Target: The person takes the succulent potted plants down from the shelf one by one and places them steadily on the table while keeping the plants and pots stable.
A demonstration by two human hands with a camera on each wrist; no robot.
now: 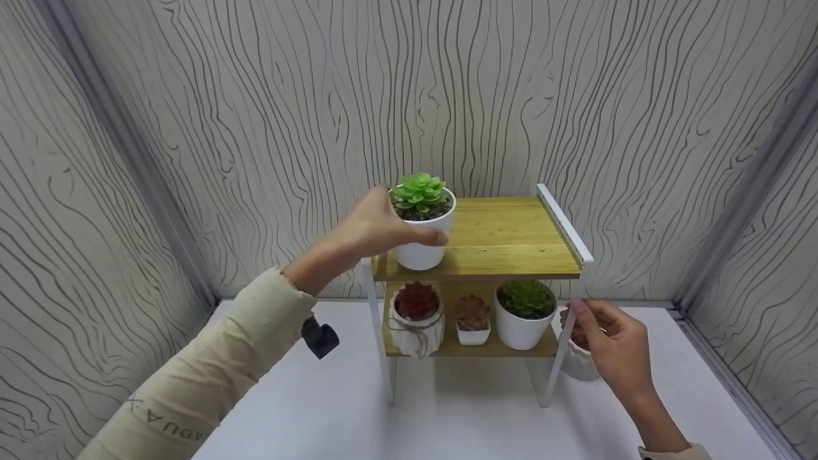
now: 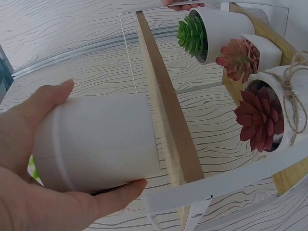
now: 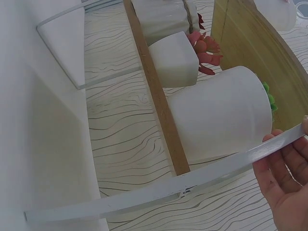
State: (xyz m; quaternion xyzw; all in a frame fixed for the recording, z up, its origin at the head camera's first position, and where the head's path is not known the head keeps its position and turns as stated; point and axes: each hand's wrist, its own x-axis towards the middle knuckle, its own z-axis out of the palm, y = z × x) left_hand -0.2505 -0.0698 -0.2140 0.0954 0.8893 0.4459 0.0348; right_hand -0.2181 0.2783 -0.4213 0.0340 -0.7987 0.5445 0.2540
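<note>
My left hand (image 1: 377, 227) grips a white round pot (image 1: 422, 246) holding a green succulent (image 1: 420, 191), at the left end of the upper board (image 1: 511, 230) of a two-tier shelf. In the left wrist view the base of this pot (image 2: 106, 139) is close to the board (image 2: 166, 96); whether it touches, I cannot tell. My right hand (image 1: 617, 345) pinches the shelf's white right front leg (image 1: 559, 361) just below the upper board. Fingers (image 3: 284, 166) show behind that leg in the right wrist view.
Along the lower board stand a twine-tied pot (image 1: 415, 329) with a dark red succulent, a small square pot (image 1: 473, 335) and a white pot (image 1: 525, 326) with a green plant. Another pot (image 1: 578, 364) is on the white table (image 1: 294, 396), partly behind my right hand. Wood-patterned walls (image 1: 255, 128) surround the table.
</note>
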